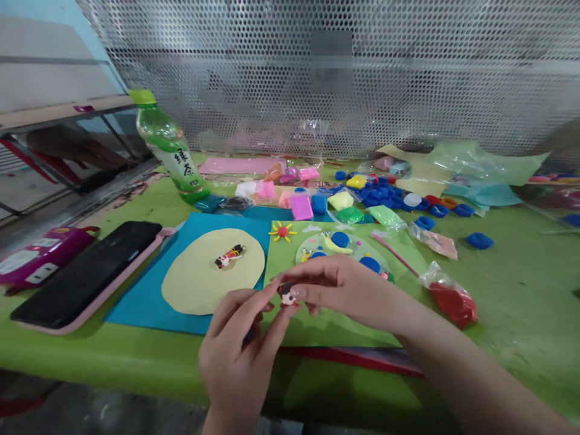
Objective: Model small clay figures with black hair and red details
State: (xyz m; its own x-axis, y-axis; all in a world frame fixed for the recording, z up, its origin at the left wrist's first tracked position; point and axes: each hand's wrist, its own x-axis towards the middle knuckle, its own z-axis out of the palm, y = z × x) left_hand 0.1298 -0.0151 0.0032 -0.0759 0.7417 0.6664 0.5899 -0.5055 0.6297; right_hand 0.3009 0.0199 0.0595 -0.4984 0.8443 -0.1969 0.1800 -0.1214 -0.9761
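Observation:
Between my two hands is a small clay doll head (287, 294) with a white face, black hair and a red bit at its side. My left hand (244, 338) pinches it from below and the left with thumb and fingers. From the right, my right hand (338, 290) closes on it, thumb against the face. Much of the head is hidden by fingers. Left of my hands, a small clay doll figure (229, 256) in red and yellow lies on a cream paper oval (185, 290) on a blue sheet (136, 302). Beneath my right hand is a green sheet (344, 329) with clay snails (336, 241).
A green tea bottle (170, 148) stands at the back left. Nearer are a black phone (90, 272) and a purple pouch (45, 257). Bagged clay, such as a red pack (453, 302), and several blue caps (380, 196) lie behind and right. A perforated metal panel (272, 72) rises behind.

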